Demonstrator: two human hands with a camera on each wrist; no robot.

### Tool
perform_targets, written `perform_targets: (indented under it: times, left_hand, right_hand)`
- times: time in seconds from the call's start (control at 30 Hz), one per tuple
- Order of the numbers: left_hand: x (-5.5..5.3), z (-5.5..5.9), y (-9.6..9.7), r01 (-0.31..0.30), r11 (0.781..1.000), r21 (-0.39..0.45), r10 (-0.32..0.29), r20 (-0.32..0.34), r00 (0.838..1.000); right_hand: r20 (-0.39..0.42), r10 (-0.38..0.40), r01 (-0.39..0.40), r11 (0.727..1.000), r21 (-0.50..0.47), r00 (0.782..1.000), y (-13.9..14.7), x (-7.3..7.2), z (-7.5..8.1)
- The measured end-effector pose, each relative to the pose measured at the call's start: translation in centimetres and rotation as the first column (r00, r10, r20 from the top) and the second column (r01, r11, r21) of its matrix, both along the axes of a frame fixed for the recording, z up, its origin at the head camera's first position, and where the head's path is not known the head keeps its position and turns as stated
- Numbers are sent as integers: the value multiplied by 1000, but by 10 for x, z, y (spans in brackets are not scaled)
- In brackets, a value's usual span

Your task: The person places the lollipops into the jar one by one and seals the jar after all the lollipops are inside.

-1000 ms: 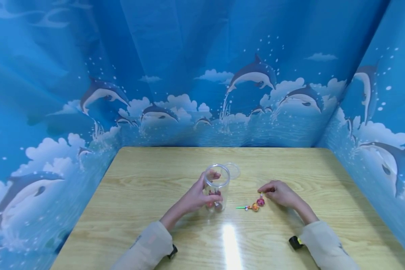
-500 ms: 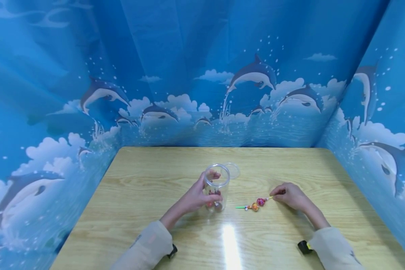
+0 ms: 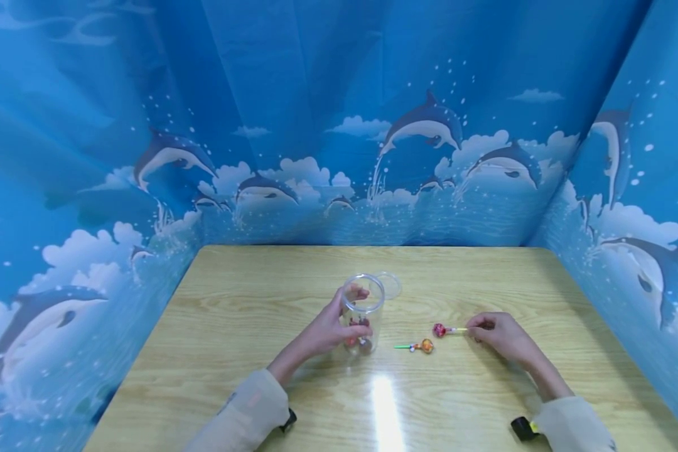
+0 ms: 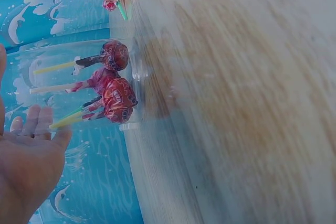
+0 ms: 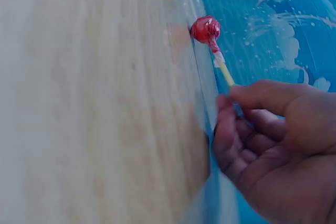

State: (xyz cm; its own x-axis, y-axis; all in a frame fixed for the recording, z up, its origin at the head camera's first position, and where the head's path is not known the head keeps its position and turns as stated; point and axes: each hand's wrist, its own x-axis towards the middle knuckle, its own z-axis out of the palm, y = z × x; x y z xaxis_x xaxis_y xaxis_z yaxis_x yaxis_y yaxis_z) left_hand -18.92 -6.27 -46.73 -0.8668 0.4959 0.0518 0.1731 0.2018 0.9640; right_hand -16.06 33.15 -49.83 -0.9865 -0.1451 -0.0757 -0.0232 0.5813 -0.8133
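My left hand (image 3: 329, 328) grips a clear plastic jar (image 3: 376, 317) that stands upright on the table with its top uncovered. Several wrapped lollipops (image 4: 118, 99) sit inside it, heads down and sticks up, as the left wrist view shows. My right hand (image 3: 505, 339) pinches the yellow stick of a red-wrapped lollipop (image 5: 206, 29) between thumb and fingertips, its head pointing left toward the jar. Between the jar and that hand, an orange-wrapped lollipop (image 3: 427, 346) with a green stick lies on the table, apart from the red one.
Behind the jar, a round clear lid (image 3: 392, 286) lies flat on the wooden table (image 3: 248, 282). Blue dolphin-print curtains (image 3: 294, 138) hang along the far and side edges. A bright light reflection crosses the front of the tabletop.
The right hand has drawn back to the right and slightly nearer, turning the red lollipop sideways and away from the orange one. Left hand and jar stay put.
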Motion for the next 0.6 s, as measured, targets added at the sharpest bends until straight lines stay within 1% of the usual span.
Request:
perform_targets:
  times: [0.07,0.13,0.23,0.27,0.3,0.33,0.4,0.47,0.5,0.53,0.6]
  left_hand:
    - [0,0,0,0,1000,1,0,2,1000]
    - [0,0,0,2,1000,4,-2,3,1000]
    - [0,0,0,2,1000,6,-2,7,1000]
    - [0,1,0,2,1000,6,-3,9,1000]
    - [0,1,0,2,1000,4,-2,8,1000]
    - [0,1,0,2,1000,4,-2,8,1000]
    - [0,1,0,1,1000,1,-1,6,1000]
    - [0,1,0,1,1000,0,-1,3,1000]
    - [0,1,-1,1,1000,-1,-1,1,1000]
    - [0,0,-1,2,1000,2,-2,0,1000]
    - [0,0,-1,4,1000,3,-4,2,1000]
  right_hand:
    - [41,-39,43,993,-112,998,2,1,-2]
    - [67,-71,83,976,-201,995,3,2,-3]
    - [104,-107,135,940,-313,989,3,5,1]
    - [117,-113,149,919,-365,987,3,6,3]
    - [125,-110,153,892,-425,986,3,8,6]
    - [139,-105,160,857,-491,985,2,9,9]
    - [154,-73,154,773,-616,985,1,11,15]
    - [154,-38,138,690,-710,987,-2,12,21]
    - [148,-18,123,659,-742,989,-4,13,24]
    - [142,-6,114,634,-765,990,-6,13,27]
    - [120,12,89,603,-793,993,-10,13,33]
